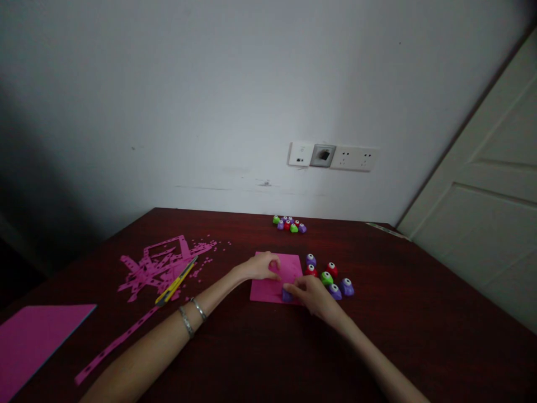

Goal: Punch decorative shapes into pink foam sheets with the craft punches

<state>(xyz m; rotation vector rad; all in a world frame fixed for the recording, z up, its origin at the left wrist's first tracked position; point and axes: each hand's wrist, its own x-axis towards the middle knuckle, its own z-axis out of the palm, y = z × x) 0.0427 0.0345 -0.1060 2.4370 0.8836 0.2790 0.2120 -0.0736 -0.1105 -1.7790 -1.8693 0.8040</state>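
A square sheet of pink paper (268, 291) lies on the dark red table in front of me. My left hand (262, 266) rests on its upper part, thumb and fingers apart, holding nothing. At the sheet's lower right edge, my right hand (312, 292) is closed on a small purple paper punch (287, 294), partly hidden by the fingers. Just right of that hand stand several more punches with eye-like white buttons, among them a green punch (326, 278), a red punch (331, 269) and a purple punch (347, 286).
Farther back sits another cluster of small punches (293, 228). To the left, pink paper scraps (155, 268) and tiny cut-outs lie around a yellow utility knife (176, 281). A punched pink strip (117, 342) and a pink stack (37, 341) are nearer. Wall sockets (352, 158) are behind.
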